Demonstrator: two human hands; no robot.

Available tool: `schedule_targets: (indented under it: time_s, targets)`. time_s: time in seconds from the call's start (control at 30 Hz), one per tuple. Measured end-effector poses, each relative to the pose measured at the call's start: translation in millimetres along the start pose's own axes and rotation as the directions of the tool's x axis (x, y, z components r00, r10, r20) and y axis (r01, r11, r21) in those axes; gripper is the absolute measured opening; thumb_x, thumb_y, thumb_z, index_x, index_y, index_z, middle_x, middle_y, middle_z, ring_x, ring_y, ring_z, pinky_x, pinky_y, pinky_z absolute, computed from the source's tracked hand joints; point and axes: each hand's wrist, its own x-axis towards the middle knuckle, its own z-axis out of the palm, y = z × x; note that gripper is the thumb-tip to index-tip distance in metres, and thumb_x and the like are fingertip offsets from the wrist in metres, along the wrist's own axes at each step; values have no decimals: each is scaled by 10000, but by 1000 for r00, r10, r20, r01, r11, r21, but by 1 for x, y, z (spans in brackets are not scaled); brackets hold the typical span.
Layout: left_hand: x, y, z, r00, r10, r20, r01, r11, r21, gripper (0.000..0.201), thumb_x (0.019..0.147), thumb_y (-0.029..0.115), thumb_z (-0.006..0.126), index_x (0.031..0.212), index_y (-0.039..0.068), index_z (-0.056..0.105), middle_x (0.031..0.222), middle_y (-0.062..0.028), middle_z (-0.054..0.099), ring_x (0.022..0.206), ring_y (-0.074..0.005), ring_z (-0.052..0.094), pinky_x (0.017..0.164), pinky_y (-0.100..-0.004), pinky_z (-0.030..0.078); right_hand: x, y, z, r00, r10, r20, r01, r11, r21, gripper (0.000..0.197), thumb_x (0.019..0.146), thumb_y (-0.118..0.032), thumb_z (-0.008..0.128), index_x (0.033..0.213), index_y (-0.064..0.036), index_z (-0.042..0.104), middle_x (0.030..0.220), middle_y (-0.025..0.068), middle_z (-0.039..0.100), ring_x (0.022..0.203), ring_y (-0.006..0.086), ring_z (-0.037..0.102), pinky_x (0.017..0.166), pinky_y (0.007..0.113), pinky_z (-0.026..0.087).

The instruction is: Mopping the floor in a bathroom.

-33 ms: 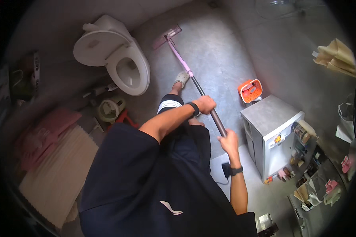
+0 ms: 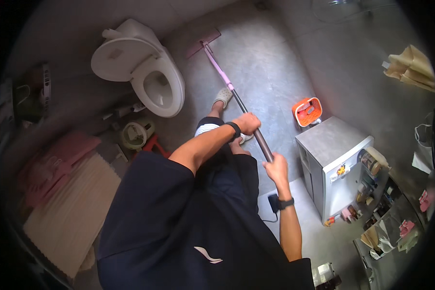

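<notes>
My left hand (image 2: 248,123) is closed round the dark upper handle of a flat mop (image 2: 225,80). Lower down, nearer my body, my right hand (image 2: 276,167) grips the end of the same handle. The lower pole is pink, and so is the wide mop head (image 2: 204,43), which rests on the grey floor (image 2: 268,53) at the far side, just right of the toilet. The pole slants from my hands up to the far left, passing close beside a pale clog (image 2: 223,97) on my foot.
A white toilet (image 2: 157,89) with its lid raised stands at the left. To the right are an orange basket (image 2: 306,110) and a grey-topped cabinet (image 2: 331,141) with bottles along its side. A pale bucket-like container (image 2: 134,136) and a red stool (image 2: 155,146) stand left of my legs.
Both hands and the handle have shifted slightly to the left and away from me. The mop head has turned a little and looks flatter on the floor.
</notes>
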Motion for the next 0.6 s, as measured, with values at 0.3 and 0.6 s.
schedule_targets:
  time_s: [0.3,0.6]
  targets:
    - [-50,-5,39,949,-308,-62,314,914,258,229,805,194,676,1029,148,688,1075,-69,641,1119,-253,572,885,-449,486,31,2,98,992,-74,103,50,976,213,292,745,-195,728,978,-23,686,936,245,696,933,434,660,827,508,511]
    - [-6,148,129,960,174,218,-204,971,123,215,714,279,711,807,86,733,889,-135,722,899,-306,703,825,-449,538,-118,151,54,999,-49,14,46,983,180,350,700,-194,809,946,0,654,812,236,661,821,431,645,723,489,493]
